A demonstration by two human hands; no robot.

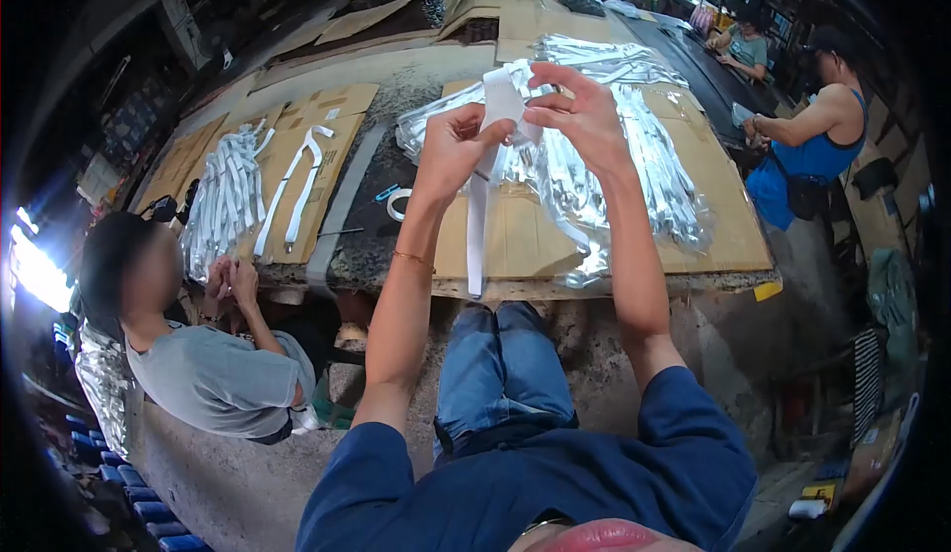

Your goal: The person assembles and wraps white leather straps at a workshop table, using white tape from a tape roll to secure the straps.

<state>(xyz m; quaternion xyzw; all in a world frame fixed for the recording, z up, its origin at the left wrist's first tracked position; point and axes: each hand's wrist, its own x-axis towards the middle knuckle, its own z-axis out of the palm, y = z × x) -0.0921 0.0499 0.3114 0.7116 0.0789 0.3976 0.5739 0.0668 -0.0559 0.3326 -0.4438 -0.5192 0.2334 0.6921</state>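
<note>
White strap (500, 92) is up b/w the two hands, over the near part of the table (362, 250), bent in a loop at the top; one tail hangs straight down below the L hand (464, 146), its end near the table edge. L hand is closed in a pinch, thumb across the strap, other fingers curled behind. R hand (584, 121) is part open, index & thumb spread w/ tips by the strap's R side; can't tell if it has hold of it. Both arms reach fwd & up, elbows bent, wrists turned in, R hand a bit higher than L. Under & beyond the hands: cardboard sheet (475, 240) w/ plastic-wrapped strap bundles (659, 171), mostly behind & R of the R hand. L of the L hand, on the dark strip: tape roll (391, 205) & a small blue tool (387, 193), type unclear. Further L, another strap pile (228, 181) & a seated co-worker (213, 369), hands together at the table edge. Far R of the R hand, a person in a blue tank top (817, 146). Hard to make out: strap b/w the R fingertips, partly covered & washed out vs. shiny plastic; L fingertips hidden; frame corners black.
</note>
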